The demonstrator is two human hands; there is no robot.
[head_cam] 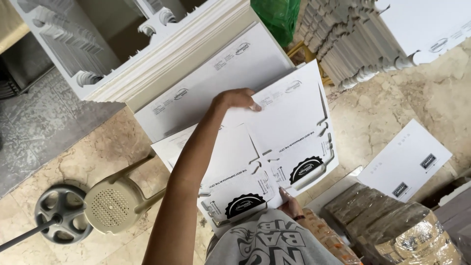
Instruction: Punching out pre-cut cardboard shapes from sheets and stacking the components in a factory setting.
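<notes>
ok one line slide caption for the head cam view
Left hand reaches across a flat white die-cut carton sheet while the right hand grips its near edge, carton stacks behind.

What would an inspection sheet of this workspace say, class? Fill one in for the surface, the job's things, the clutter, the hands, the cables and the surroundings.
Surface: beige marble-patterned floor; no table seen.
Job's things: flat white die-cut cardboard sheets with round black emblems, held up at an angle; tall stack of similar white cardboard blanks behind.
Clutter: loose white sheet on the floor; brown bundles wrapped in clear plastic.
Hands: left hand grips a held sheet's far edge; right hand holds the near edge, mostly hidden.
Cables: nothing seen.
Surroundings: beige plastic stool, grey round fan base, green plastic bag, second stack of blanks.
</notes>
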